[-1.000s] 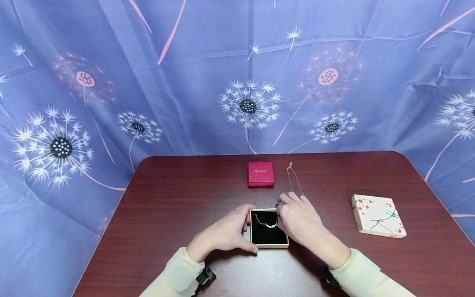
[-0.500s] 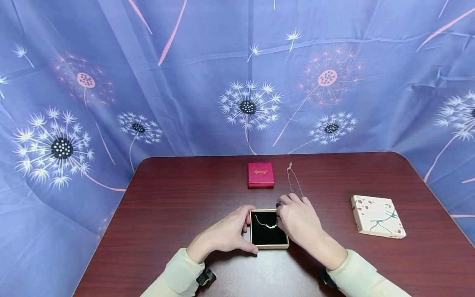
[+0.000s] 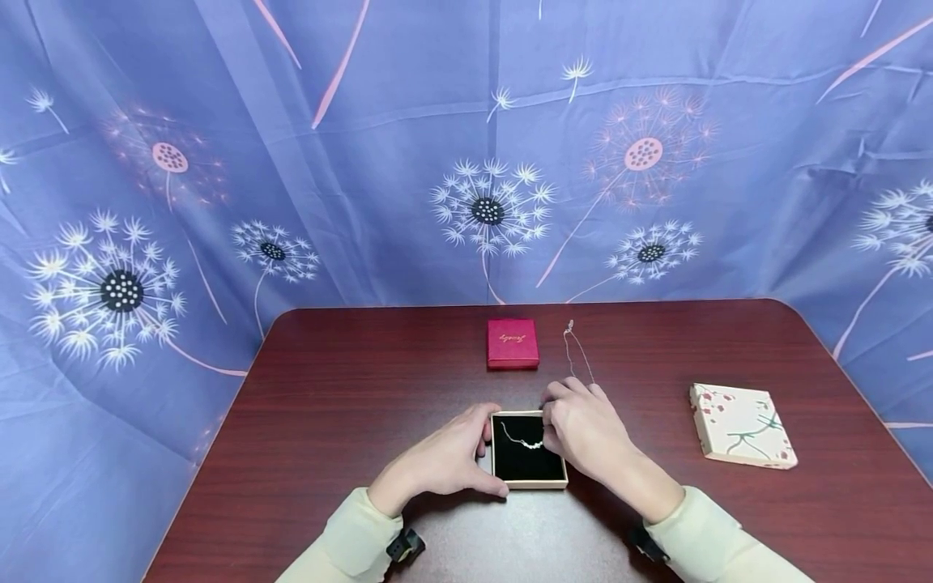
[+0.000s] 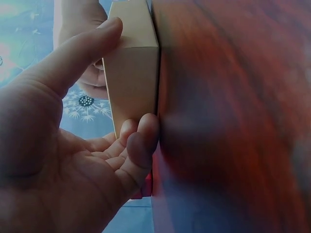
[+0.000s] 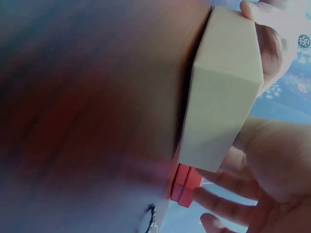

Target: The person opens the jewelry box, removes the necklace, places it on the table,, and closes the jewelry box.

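A small open jewelry box (image 3: 530, 484) with a black pad inside stands at the middle of the table. My left hand (image 3: 448, 452) grips its left side, thumb at the near corner and fingers at the far one. A silver necklace (image 3: 530, 444) with a row of small pale beads lies across the pad. Over the box's right edge, my right hand (image 3: 589, 427) has curled fingers on the chain, fingertips hidden from above. More chain (image 3: 581, 351) stretches over the table beyond that hand. The right wrist view shows the other right fingers (image 5: 228, 206) spread beside the box wall.
Behind the open box sits a red box (image 3: 513, 343) with gold lettering. To the right lies a cream lid (image 3: 747, 427) with a floral print. A blue dandelion-print curtain (image 3: 408, 146) hangs at the back edge of the dark red wooden table (image 3: 328, 356).
My right hand shifts only very slightly at the box's right edge. The left hand, the box and the beads stay in place.
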The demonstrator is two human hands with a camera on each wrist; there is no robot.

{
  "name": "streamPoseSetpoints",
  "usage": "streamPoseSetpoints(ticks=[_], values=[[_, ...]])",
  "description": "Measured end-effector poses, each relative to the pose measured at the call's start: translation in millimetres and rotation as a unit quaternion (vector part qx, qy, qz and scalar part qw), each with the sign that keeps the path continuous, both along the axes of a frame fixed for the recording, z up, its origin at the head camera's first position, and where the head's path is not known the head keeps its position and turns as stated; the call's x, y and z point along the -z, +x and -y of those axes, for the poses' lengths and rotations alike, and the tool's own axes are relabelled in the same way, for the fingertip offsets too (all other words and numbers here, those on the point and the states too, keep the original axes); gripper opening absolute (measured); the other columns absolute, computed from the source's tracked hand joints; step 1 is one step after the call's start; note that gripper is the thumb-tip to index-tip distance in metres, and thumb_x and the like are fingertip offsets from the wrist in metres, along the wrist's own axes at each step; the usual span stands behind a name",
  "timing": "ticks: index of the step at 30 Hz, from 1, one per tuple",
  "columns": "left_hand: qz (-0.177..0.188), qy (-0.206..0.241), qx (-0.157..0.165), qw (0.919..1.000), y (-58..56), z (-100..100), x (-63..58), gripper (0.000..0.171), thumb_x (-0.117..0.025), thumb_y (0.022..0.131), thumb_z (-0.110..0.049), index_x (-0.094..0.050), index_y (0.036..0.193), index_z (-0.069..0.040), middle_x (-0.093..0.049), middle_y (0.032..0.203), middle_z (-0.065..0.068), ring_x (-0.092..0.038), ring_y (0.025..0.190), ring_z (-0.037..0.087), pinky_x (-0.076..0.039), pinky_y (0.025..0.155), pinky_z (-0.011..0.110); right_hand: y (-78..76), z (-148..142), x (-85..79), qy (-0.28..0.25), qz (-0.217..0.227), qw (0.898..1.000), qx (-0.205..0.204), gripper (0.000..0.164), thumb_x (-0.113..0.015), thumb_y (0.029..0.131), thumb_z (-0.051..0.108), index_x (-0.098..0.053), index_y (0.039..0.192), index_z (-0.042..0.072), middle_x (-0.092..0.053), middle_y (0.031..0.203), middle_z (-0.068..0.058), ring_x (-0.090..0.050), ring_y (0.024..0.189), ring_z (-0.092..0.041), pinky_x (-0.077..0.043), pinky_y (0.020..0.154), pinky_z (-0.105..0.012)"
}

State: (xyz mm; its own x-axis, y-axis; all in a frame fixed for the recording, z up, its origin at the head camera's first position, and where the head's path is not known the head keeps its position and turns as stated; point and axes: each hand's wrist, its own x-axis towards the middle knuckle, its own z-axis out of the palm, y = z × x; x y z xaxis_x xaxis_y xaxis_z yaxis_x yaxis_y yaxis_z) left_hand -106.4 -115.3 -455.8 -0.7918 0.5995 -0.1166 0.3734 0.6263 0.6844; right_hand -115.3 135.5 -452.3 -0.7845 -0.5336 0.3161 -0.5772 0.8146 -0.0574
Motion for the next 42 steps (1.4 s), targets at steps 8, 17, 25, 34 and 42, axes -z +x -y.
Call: streamPoseSetpoints(ticks=[8,17,25,34,42], values=[[-0.005,-0.007,-0.005,0.9999,0.4,-1,-0.7,0.102,-0.098,0.072,-0.040,-0.044,0.151,-0.008,-0.056,0.104,-0.004,-0.055,0.089,0.007,-0.047,0.080,0.023,-1.7,-6,-5.8,-0.031,-0.008,0.999,-0.034,0.019,-0.077,0.071,0.010,-0.066,0.064,0.023,-0.067,0.098,0.005,-0.058,0.095,-0.023,-0.044,0.071,-0.036],[-0.001,-0.010,-0.013,0.9999,0.6,-2,-0.3,0.106,-0.099,0.070,-0.040,-0.043,0.153,-0.004,-0.055,0.103,-0.006,-0.056,0.088,0.006,-0.048,0.082,0.024,-2.5,-13,-13.6,-0.058,0.005,0.996,-0.064,0.022,-0.080,0.072,0.010,-0.064,0.068,0.025,-0.062,0.078,0.014,-0.057,0.081,-0.014,-0.048,0.068,-0.036],[0.004,-0.009,-0.017,0.9998,1.0,-3,1.3,0.109,-0.099,0.070,-0.039,-0.041,0.155,-0.003,-0.054,0.105,-0.006,-0.056,0.088,0.006,-0.048,0.082,0.024,-5.0,-21,-19.8,-0.135,0.117,0.979,-0.098,0.021,-0.075,0.077,0.004,-0.066,0.075,0.023,-0.055,0.069,0.021,-0.047,0.065,0.000,-0.047,0.059,-0.024],[0.007,-0.011,-0.017,0.9998,1.1,-3,1.1,0.111,-0.099,0.071,-0.039,-0.040,0.156,-0.002,-0.055,0.106,-0.005,-0.056,0.089,0.005,-0.048,0.083,0.024,-8.3,-28,-22.4,-0.205,0.228,0.948,-0.081,0.022,-0.074,0.087,0.006,-0.071,0.079,0.026,-0.061,0.071,0.020,-0.050,0.062,0.000,-0.046,0.058,-0.022],[0.007,-0.010,-0.020,0.9997,0.3,-4,1.1,0.112,-0.100,0.069,-0.039,-0.040,0.156,-0.002,-0.054,0.105,-0.006,-0.056,0.088,0.005,-0.048,0.083,0.024,-11.4,-32,-20.1,-0.250,0.272,0.926,-0.082,0.018,-0.081,0.089,0.005,-0.069,0.088,0.019,-0.066,0.076,0.016,-0.062,0.069,-0.003,-0.053,0.063,-0.024]])
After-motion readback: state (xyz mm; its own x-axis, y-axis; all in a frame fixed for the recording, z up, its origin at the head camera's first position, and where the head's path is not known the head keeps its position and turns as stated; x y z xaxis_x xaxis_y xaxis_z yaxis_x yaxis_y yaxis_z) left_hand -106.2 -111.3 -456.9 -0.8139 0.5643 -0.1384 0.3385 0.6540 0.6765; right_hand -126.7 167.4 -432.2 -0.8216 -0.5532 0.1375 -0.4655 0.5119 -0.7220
